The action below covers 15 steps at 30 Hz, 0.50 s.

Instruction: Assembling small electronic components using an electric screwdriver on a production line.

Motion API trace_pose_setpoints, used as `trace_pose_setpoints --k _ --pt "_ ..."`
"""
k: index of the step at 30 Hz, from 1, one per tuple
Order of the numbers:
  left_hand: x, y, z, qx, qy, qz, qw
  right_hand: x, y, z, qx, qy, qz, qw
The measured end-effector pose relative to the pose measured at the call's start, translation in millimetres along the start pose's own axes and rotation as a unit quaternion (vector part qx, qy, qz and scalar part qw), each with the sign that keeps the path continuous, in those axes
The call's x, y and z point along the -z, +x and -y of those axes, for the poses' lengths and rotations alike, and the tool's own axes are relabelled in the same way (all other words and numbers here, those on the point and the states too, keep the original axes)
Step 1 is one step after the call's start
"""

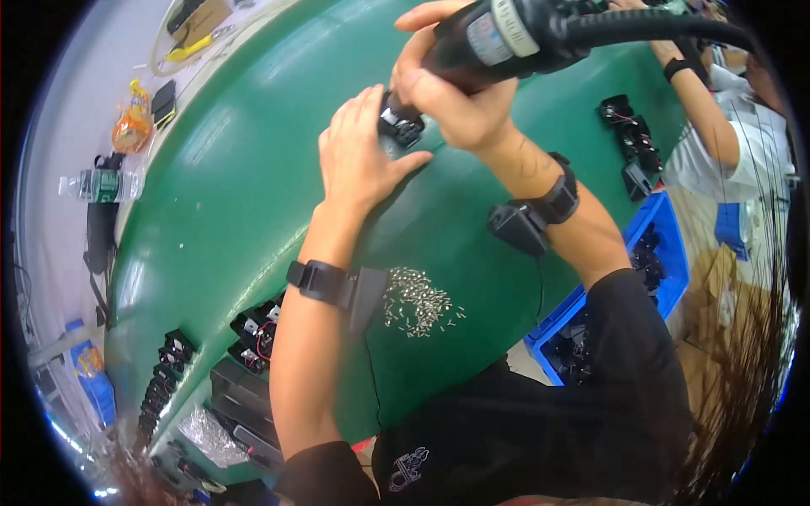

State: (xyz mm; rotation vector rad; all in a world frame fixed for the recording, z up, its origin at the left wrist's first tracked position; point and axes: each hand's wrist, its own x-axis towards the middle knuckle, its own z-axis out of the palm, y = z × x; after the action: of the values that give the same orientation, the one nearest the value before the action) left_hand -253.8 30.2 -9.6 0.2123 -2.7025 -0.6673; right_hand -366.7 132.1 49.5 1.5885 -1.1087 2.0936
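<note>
mostly hidden, black part under flat left hand; right hand grips screwdriver.

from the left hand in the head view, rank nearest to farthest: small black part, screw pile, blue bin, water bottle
1. small black part: under the left hand fingertips, touching.
2. screw pile: on the green table, below the wrist.
3. water bottle at far left and blue bin at right: too close to call.
</note>
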Motion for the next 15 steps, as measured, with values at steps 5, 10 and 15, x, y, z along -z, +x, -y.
trace_pose_setpoints --k 5,10,15 --pt "-6 -1 13 -0.004 0.009 -0.024 1.0 -11 1 24 -0.172 -0.018 -0.014 0.985" --pt "-5 1 17 -0.009 0.005 -0.022 1.0 -13 -2 18 -0.162 -0.023 -0.026 0.986" --pt "-6 0 20 -0.003 0.003 -0.027 1.0 -13 -6 21 -0.211 -0.001 -0.046 0.976"
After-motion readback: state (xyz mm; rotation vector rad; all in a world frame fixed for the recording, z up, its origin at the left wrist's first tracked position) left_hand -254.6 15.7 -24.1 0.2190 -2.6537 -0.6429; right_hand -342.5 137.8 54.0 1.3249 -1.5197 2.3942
